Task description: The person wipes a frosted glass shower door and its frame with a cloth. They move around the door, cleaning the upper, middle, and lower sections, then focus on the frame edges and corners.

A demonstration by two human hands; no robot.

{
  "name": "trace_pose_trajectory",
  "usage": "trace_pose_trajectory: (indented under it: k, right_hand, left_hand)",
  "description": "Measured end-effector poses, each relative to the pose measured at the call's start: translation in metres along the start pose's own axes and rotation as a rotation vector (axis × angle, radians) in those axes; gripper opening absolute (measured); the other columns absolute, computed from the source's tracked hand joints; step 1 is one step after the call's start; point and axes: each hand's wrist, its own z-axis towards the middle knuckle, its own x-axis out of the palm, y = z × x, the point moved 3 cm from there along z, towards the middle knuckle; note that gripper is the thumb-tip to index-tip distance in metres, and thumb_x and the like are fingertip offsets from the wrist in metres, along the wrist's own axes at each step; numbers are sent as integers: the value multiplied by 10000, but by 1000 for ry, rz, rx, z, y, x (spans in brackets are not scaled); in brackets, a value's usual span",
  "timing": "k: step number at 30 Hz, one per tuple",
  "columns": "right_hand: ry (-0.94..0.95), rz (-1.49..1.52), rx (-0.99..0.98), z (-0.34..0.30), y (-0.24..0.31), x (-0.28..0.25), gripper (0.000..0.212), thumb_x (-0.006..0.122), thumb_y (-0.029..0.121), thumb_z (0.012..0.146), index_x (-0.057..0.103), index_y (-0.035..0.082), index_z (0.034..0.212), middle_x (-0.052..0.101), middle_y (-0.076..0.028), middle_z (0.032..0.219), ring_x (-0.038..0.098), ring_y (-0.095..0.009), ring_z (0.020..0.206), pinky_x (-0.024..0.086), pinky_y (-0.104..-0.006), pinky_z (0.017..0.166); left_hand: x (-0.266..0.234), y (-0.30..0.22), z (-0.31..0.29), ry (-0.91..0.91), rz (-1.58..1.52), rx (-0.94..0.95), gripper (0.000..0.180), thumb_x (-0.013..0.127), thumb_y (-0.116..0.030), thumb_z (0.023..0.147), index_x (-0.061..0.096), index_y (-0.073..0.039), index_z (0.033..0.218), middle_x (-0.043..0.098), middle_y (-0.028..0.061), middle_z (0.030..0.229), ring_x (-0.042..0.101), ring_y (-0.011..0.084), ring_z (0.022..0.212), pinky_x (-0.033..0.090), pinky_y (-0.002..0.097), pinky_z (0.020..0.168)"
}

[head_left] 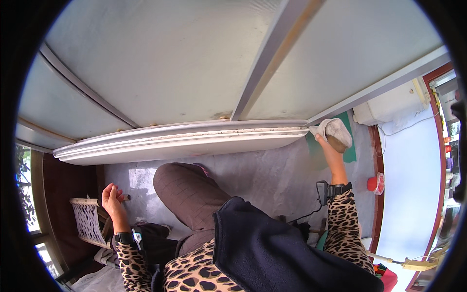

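My right hand [332, 153] is closed round a bunched whitish cloth [334, 130], stained brown on one side. It presses the cloth against the right end of a long white ledge [194, 148], which has several grooves along it. Above the ledge rise pale, cloudy panels [165, 58] set in a grey metal frame [266, 53]. Off to the left, away from the ledge, my left hand [113, 198] hangs with its fingers curled in, and I see nothing in them. A small, short, pale object [126, 197] shows just beside those fingers.
A low stool with a woven seat [89, 221] stands at the left by a window. My bent knee [180, 182] is close under the ledge. To the right are a green patch [351, 151] on the grey floor [272, 180], a red cup [372, 184] and a white box-like container [394, 104].
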Motion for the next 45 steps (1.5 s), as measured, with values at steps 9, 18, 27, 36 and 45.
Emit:
trace_pose_trajectory:
  k: [9,18,27,36,45]
  right_hand:
    - [-87,-668,-627,3,8,48,331,676,161,750,628,141,1077,646,-96,1059,615,-325,985,495,-412,853]
    - [-308,-225,-336,-3,17,51,244,721,113,754,651,2,961,662,-88,967,630,-215,907,496,-353,820]
    - [-316,315,-1,0,-6,2,268,696,30,747,657,-28,1005,659,-66,965,618,-162,882,501,-309,788]
    - [-175,-268,-193,4,15,30,255,712,98,787,647,4,1016,659,-75,1012,623,-200,928,488,-327,837]
    - [-242,-106,-190,6,15,44,202,670,112,800,662,12,976,672,-52,968,632,-178,905,486,-326,811]
  left_hand:
    - [-11,36,9,-15,-135,-167,171,630,-172,903,631,-101,1059,645,0,925,602,89,709,476,200,612]
    - [10,31,17,89,-180,-180,173,619,-158,910,620,-77,1063,645,4,901,597,79,699,471,193,589]
    - [2,36,16,72,-167,-209,186,628,-159,890,624,-78,1058,640,3,887,591,78,686,472,202,589]
    - [1,34,13,86,-148,-235,173,644,-176,886,632,-92,1037,642,-8,882,590,68,679,464,198,581]
    - [7,26,13,119,-139,-228,161,644,-183,891,633,-92,1024,640,-10,865,590,67,661,466,196,580]
